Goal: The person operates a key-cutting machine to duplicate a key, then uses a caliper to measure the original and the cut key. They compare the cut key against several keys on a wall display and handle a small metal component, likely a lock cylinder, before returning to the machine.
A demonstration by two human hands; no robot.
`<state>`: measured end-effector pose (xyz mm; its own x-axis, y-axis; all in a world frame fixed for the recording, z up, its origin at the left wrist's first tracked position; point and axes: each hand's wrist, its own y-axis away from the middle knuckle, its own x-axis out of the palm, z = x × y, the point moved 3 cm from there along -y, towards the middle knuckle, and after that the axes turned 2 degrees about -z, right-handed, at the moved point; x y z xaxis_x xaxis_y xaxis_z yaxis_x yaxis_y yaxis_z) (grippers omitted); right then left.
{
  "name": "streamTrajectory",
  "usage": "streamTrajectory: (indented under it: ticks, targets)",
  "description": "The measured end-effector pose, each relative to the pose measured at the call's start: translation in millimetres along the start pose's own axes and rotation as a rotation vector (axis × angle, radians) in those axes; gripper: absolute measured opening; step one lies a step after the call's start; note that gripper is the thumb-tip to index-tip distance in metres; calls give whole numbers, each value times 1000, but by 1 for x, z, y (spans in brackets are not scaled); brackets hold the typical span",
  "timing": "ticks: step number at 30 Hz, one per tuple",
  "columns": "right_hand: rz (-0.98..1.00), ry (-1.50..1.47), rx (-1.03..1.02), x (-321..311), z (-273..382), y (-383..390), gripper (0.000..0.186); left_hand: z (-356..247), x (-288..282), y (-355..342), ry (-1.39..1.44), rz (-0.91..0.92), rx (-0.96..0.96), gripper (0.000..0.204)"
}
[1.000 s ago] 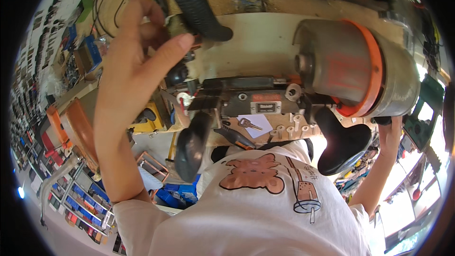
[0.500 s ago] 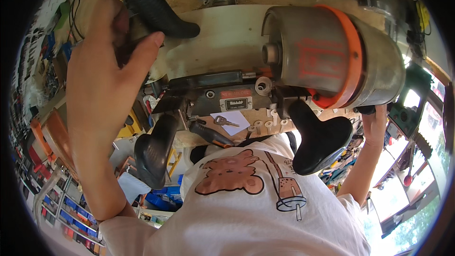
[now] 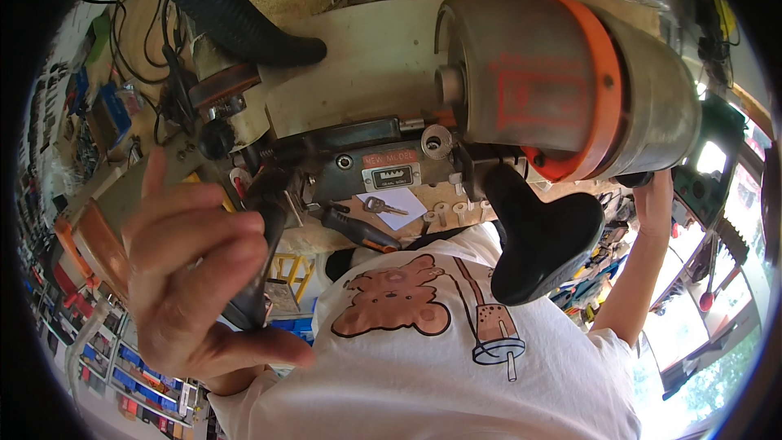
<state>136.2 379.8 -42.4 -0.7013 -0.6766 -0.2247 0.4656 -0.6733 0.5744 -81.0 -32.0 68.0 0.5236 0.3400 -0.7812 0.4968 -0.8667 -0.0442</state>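
A key-cutting machine [image 3: 358, 41] with a pale body stands before me. My left hand [image 3: 191, 277] is raised in front of its left black handle [image 3: 273, 257], fingers apart and nothing in them. It covers part of that handle; whether they touch I cannot tell. My right hand [image 3: 654, 195] reaches up to the machine's right end, beside a dark knob under the guard. Its fingers are hidden. The right black handle [image 3: 546, 248] hangs free. Between the handles, a key [image 3: 384, 206] lies on a white slip of paper [image 3: 414, 213].
A smoky guard [image 3: 521, 73] with an orange band [image 3: 599, 73] covers the machine's right side. A black ribbed hose [image 3: 220, 8] crosses the far left. A black and orange hand tool [image 3: 358, 230] and several key blanks [image 3: 459, 212] lie at the bench's near edge.
My left hand has come down and nearer, from the machine's top left to its left handle, uncovering a dark knob there. My right hand stays at the right end. The view has shifted slightly.
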Motion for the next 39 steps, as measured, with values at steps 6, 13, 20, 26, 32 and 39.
streamTrajectory:
  ticks: [6,13,20,26,32,39]
  targets:
    - [234,-131,-22,0,6,0,39,3,3,-4,42,-47,-40,74]
    - [379,15,54,-11,9,-7,42,4,5,-3,126,-97,-92,71]
    - [459,-116,78,-14,11,-9,41,8,4,-3,161,-71,-92,70]
    - [468,54,24,0,24,-6,41,16,13,6,122,-181,32,80]
    - [174,100,217,-15,13,-19,37,16,15,8,148,-189,29,79]
    - [177,234,64,-31,1,-33,44,17,15,11,150,-195,18,77]
